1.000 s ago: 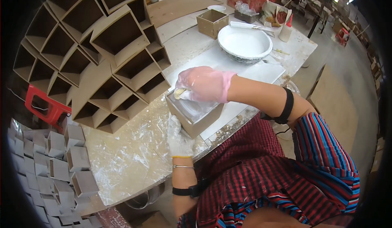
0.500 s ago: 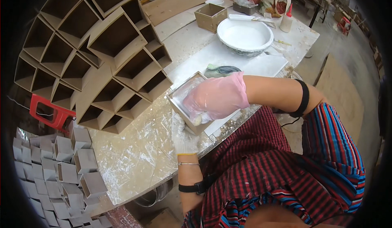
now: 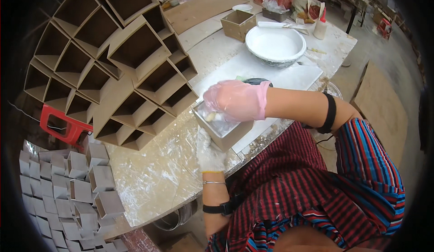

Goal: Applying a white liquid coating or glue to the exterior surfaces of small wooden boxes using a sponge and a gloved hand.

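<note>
My left hand (image 3: 209, 153), in a white knitted glove, holds the near left side of an open-topped brown box (image 3: 235, 135) at the table's front edge. Over the box's opening is my right hand (image 3: 236, 100), in a loose pink plastic glove with its fingers curled down. Something whitish shows under those fingers; its kind is hard to make out. White coating covers part of the box's inside, and my right hand hides the rest. Just behind that hand lies a dark and green bundle (image 3: 258, 81), partly covered.
A bowl of white liquid (image 3: 276, 44) stands farther back with a flat tool (image 3: 285, 25) across its rim. Near it are a small brown box (image 3: 238, 25) and a red-capped bottle (image 3: 320, 28). Unpainted boxes (image 3: 140, 49) are stacked left; grey boxes (image 3: 63, 193) fill the lower left.
My right hand has risen from inside the box toward its far left rim, its fingers more curled. My left hand stays on the box's side. The whole view has shifted slightly.
</note>
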